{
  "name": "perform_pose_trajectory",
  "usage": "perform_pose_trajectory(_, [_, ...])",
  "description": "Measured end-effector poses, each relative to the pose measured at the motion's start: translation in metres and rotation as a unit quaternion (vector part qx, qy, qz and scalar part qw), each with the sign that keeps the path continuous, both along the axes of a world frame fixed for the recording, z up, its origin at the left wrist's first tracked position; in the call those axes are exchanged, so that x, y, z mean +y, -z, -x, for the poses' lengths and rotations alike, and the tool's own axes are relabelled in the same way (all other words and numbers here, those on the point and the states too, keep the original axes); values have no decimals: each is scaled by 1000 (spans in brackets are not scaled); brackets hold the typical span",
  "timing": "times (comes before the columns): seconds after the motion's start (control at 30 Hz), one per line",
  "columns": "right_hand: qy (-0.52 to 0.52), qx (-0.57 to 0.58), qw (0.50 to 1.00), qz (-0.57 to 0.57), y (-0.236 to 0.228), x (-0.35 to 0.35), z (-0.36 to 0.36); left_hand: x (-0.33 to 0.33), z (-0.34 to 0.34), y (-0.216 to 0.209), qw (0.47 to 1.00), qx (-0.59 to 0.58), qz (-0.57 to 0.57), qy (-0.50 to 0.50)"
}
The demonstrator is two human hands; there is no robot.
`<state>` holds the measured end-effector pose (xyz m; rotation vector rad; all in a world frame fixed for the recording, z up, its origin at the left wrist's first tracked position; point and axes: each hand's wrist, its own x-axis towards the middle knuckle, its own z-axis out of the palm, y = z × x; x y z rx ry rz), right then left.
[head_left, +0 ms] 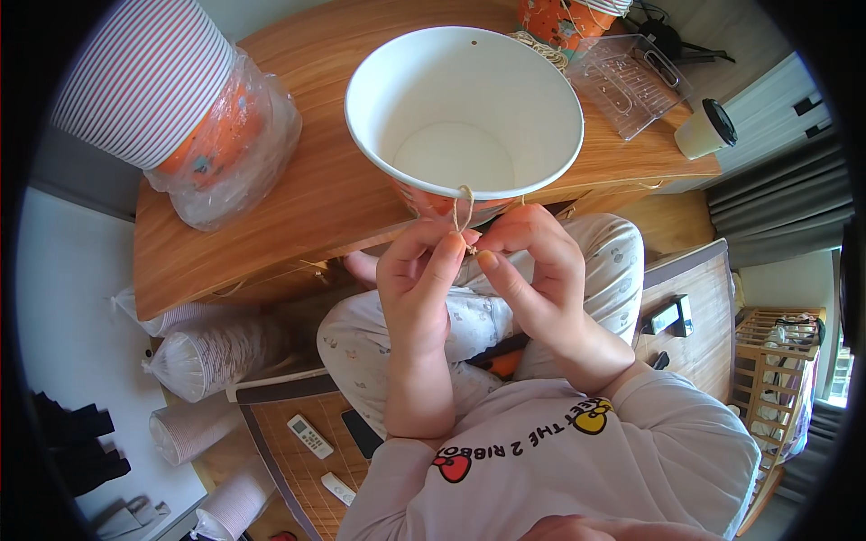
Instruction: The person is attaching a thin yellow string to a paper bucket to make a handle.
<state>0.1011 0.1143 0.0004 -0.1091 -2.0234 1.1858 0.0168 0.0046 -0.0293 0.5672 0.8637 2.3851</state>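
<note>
A large white-lined paper bucket (388, 99) with an orange outside stands at the near edge of the wooden table, its mouth tilted toward me. A small hole shows in its far wall. A thin tan cord (464, 206) loops over the near rim and down to my fingers. My left hand (417, 284) pinches the cord between thumb and index finger, just below the rim. Close beside it, my right hand (546, 270) pinches a small knotted part of the same cord. Both hands are closed, nearly touching at the fingertips. Where the cord meets the bucket's outer wall is partly hidden.
Tall nested buckets (149, 81), partly in plastic wrap, stand at the table's left. At the back right are a bundle of cords (546, 50), more orange buckets (559, 22), a transparent plastic tray (618, 86) and a lidded cup (704, 131). Bagged stacks (203, 361) lie below left.
</note>
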Motion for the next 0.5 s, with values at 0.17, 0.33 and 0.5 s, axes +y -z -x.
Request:
perform_pose_trajectory(0.17, [5, 14, 997, -75, -3, 3, 0, 1, 1, -1, 1000, 22, 0, -6])
perform_pose_trajectory(0.33, [-9, -1, 996, -86, -3, 4, -1, 1, -1, -2, 999, 34, 16, -33])
perform_pose_trajectory(0.5, [-21, -8, 997, -78, -2, 5, -2, 3, -3, 0, 999, 30, 15, -38])
